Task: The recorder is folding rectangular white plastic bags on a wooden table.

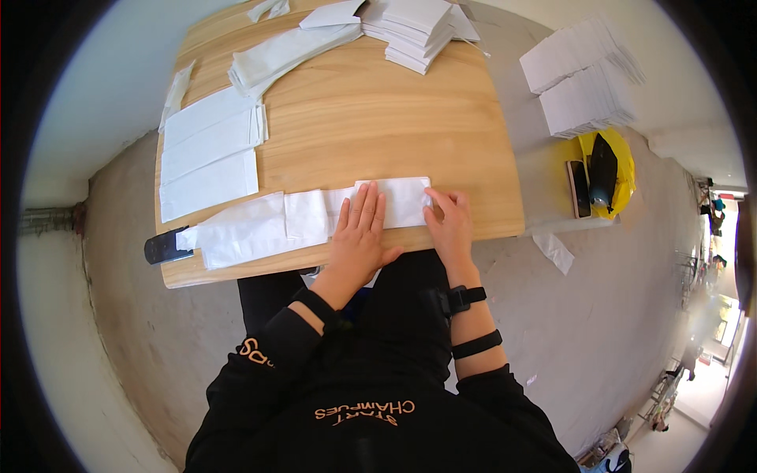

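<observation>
Along the near edge of the wooden table lies a row of overlapping flat white paper pieces (248, 227). My left hand (361, 232) presses flat across the row, its fingers stretched out and the thumb apart. At the row's right end is a smooth white folded paper piece (406, 202). The thumb and forefinger of my right hand (452, 227) pinch its right edge. A dark flat object (162, 247) sits at the table's left corner, partly under the row's ragged left end.
On the wooden table (371, 118), overlapping white paper sheets (209, 150) lie left, with long white paper strips (292, 55) and stacked white packets (418, 31) at the back. Beyond the right edge are more white stacks (579, 87), a phone (579, 189) and a yellow bag (623, 169).
</observation>
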Tool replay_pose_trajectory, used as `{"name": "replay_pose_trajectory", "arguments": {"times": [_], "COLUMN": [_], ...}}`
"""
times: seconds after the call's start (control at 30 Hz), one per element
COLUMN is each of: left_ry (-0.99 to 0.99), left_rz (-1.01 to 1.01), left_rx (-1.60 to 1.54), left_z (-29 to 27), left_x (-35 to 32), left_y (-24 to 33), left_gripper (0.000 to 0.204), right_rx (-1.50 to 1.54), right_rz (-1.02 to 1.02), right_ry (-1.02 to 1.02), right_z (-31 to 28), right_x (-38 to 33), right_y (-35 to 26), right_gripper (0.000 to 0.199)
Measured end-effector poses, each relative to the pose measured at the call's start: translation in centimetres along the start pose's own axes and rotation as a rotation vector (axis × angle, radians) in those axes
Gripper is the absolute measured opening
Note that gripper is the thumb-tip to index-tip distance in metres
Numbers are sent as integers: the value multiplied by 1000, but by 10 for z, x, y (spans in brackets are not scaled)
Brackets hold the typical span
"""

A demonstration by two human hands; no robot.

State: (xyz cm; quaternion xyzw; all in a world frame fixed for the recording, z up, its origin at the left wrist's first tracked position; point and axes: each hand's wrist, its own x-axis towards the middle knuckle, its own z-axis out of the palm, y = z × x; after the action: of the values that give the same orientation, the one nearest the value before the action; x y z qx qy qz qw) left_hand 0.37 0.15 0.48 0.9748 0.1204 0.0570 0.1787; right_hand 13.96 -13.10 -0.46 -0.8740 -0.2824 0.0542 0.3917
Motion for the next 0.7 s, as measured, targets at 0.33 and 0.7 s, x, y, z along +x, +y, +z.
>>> {"name": "replay_pose_trajectory", "arguments": {"times": [0.33,0.7], "left_ry": [-68,-37], "left_rz": [-100,-19], "left_rx": [68,-46], "left_z": [10,-7], "left_x": [-4,-10], "left_y": [-7,-18], "left_gripper": [104,76], "right_rx": [-77,78], "right_rz": [-161,-63], "right_ry": [119,-272], "right_z": [13,51], "right_x": [11,21], "right_y": [-37,-37], "right_gripper": [29,24]}}
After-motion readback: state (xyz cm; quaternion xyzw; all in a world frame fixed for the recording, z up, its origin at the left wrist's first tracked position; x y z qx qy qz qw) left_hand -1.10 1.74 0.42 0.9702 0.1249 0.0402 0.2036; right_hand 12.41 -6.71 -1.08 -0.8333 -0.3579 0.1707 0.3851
